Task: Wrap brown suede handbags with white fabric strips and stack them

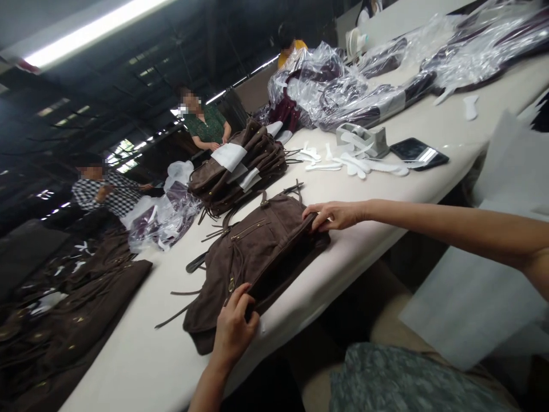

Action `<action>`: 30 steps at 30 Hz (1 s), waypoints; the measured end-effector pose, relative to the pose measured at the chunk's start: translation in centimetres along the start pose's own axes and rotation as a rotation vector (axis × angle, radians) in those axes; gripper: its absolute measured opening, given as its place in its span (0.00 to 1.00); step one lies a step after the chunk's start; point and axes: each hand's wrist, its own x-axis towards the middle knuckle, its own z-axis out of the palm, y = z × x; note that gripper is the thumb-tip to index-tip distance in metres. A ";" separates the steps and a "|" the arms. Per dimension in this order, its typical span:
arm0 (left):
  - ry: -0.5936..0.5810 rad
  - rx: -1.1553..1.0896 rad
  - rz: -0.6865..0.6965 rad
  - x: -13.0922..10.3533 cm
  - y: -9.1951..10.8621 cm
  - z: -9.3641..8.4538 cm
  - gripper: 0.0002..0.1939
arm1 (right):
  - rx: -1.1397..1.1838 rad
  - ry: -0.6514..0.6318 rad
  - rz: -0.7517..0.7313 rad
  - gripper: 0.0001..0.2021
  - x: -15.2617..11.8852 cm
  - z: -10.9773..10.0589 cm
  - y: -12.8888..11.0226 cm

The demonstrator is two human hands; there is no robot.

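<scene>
A brown handbag (257, 246) with a zipped front pocket, thin straps and brass-coloured fittings lies on the pale table, its mouth facing me and parted. My left hand (235, 323) grips the rim at the near left end, fingers curled over the edge. At the right end of the same rim, my right hand (332, 216) pinches the edge between thumb and fingers. Between the two hands the dark inside of the bag shows, too dark to make out any contents.
Behind the bag stands a stack of brown bags (240, 166) with white paper. Plastic-wrapped bags (343, 91) fill the far right. White strips (355, 163) lie near a dark tablet (419, 153). More brown bags (86, 309) lie left. Co-workers (208, 126) are across the table (141, 343).
</scene>
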 end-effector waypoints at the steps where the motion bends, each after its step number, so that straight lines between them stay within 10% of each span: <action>1: -0.019 0.038 0.013 0.1 0.2 0.0 0.12 | 0.046 0.006 0.008 0.09 0.0 -0.2 0.0; 10: -0.122 0.032 0.010 1.2 -0.4 -0.9 0.20 | -0.177 0.231 0.101 0.21 0.7 1.6 -2.9; 15: -0.147 -0.109 -0.120 2.2 -0.3 -2.4 0.13 | -0.286 0.449 0.692 0.20 -0.2 2.5 -4.5; 20: 0.172 -0.187 -0.294 4.6 1.7 -2.3 0.31 | -0.096 0.430 1.041 0.22 -1.9 4.2 -6.0; 30: -0.289 -0.015 0.002 16.4 6.9 -2.0 0.26 | 0.235 0.615 0.986 0.12 -0.5 6.8 -5.1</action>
